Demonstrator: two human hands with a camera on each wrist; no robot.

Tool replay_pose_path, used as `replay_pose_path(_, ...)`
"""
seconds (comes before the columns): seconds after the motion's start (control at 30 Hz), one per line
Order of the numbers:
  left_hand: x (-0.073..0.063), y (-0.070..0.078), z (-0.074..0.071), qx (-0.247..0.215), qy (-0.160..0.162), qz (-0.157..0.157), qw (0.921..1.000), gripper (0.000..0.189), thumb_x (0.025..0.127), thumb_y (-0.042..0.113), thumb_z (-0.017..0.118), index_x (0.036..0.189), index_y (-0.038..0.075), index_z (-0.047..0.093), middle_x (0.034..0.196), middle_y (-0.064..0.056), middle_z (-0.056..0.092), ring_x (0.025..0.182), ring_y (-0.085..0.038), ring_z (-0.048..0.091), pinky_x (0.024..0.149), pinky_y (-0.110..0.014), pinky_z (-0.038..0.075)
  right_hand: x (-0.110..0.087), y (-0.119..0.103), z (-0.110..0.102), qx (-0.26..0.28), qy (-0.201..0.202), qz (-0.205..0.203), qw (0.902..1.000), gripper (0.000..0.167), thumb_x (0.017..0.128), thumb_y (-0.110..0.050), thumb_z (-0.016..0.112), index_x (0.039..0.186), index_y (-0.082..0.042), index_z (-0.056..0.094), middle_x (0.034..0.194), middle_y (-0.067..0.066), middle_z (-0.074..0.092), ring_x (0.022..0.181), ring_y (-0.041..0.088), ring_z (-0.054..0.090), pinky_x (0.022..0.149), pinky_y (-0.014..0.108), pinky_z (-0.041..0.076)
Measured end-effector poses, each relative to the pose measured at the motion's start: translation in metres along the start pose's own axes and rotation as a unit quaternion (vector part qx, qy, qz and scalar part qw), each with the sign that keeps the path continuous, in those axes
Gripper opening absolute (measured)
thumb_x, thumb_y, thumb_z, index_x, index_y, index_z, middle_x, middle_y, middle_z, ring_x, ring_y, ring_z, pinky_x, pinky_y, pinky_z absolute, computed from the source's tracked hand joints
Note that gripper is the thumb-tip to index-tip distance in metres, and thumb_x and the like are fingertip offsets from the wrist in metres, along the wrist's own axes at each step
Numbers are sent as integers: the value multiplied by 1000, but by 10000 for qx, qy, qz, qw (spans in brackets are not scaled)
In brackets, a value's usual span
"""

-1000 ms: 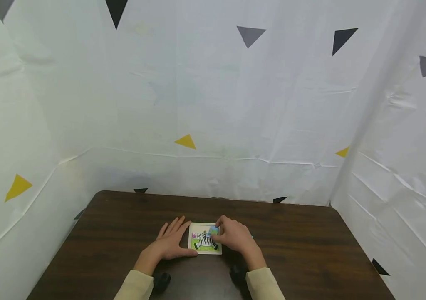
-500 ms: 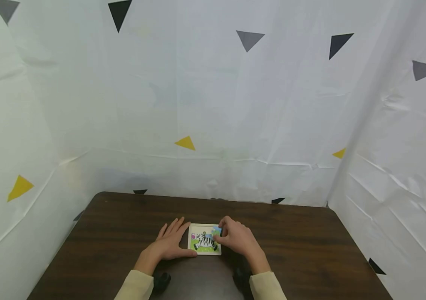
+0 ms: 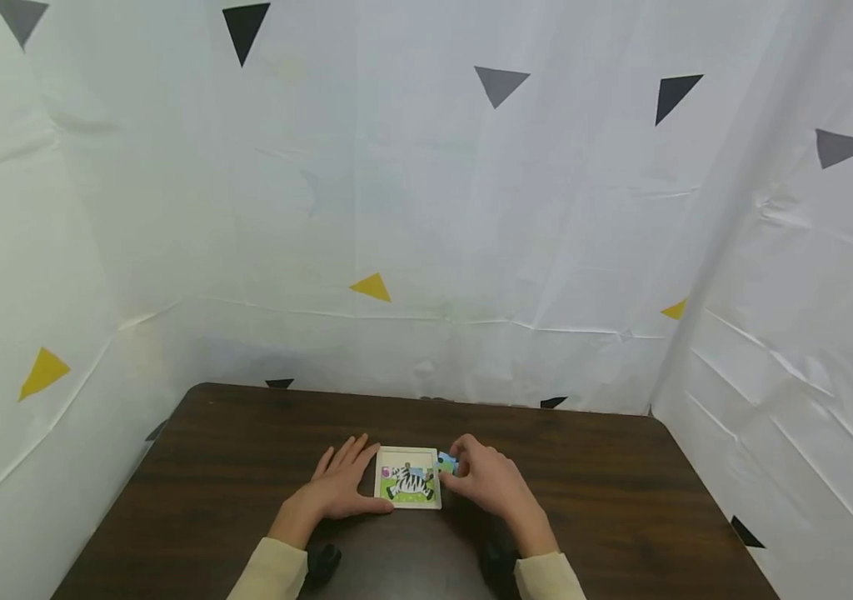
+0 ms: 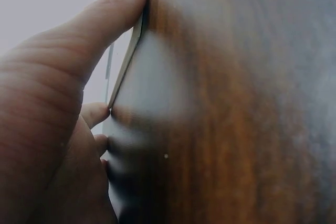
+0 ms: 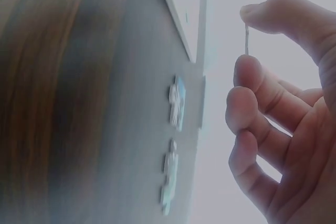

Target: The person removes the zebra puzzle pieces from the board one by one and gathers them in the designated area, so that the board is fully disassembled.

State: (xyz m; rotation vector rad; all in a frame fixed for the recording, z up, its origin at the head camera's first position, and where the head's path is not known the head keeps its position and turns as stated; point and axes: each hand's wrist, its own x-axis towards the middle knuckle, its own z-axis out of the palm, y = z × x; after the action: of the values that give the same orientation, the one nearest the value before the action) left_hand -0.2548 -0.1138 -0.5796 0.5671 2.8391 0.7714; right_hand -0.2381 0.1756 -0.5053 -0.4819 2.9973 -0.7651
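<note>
A small square puzzle board (image 3: 397,457) with a pale rim lies on the table, its zebra picture (image 3: 411,482) in the lower part and a bare pale strip along the top. My left hand (image 3: 336,492) rests at its left side with fingers spread, the thumb at the near edge and the index finger at the far left corner. Just off the right rim, my right hand (image 3: 488,477) pinches a blue and green puzzle piece (image 3: 446,461) between thumb and index finger. The right wrist view shows this piece edge-on, as a thin line.
Two loose puzzle pieces lie on the table beyond my right hand, a nearer one (image 5: 169,177) and another one (image 5: 177,103) closer to the board. The dark wooden table (image 3: 606,500) ends at a white curtain (image 3: 426,208) with coloured triangles. Dark wrist devices (image 3: 324,563) sit beneath my wrists.
My right hand has moved right, lifting the blue and green piece off the board's upper right and past its rim. The left hand has stayed at the board's left side.
</note>
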Motion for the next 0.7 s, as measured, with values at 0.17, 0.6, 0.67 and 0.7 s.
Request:
replay_pose_path(0.17, 0, -1, 0, -14, 1, 11, 10000, 117, 67, 86, 60, 158, 24, 21, 164, -4, 6, 150, -30, 3, 114, -59, -3, -6, 10, -6, -8, 84, 17, 10000, 39, 87, -46, 71, 112, -19, 58, 77, -12, 59, 60, 8, 54, 54, 31, 44)
replay_pose_path(0.6, -1, 2, -3, -89, -16, 7, 10000, 115, 69, 81, 64, 158, 20, 22, 164, -8, 7, 149, -32, 3, 112, -63, -4, -17, 44, -21, 302, 408, 271, 9983, 36, 88, -39, 72, 112, -17, 58, 77, -11, 59, 60, 9, 54, 55, 31, 45)
replay_pose_path(0.67, -3, 6, -5, -89, -14, 11, 10000, 114, 71, 78, 66, 158, 18, 23, 164, -10, 8, 149, -34, 4, 113, -63, -3, -19, 50, -22, 422, 456, 282, 9977, 36, 88, -38, 73, 112, -16, 58, 76, -10, 59, 60, 10, 54, 56, 31, 45)
replay_pose_path(0.7, -4, 8, -6, -102, -3, 19, 9999, 113, 72, 76, 67, 157, 16, 24, 164, -11, 9, 149, -35, 5, 113, -63, -3, -20, 52, -23, 499, 478, 277, 9972, 35, 88, -36, 73, 111, -15, 58, 76, -9, 59, 60, 10, 54, 56, 31, 45)
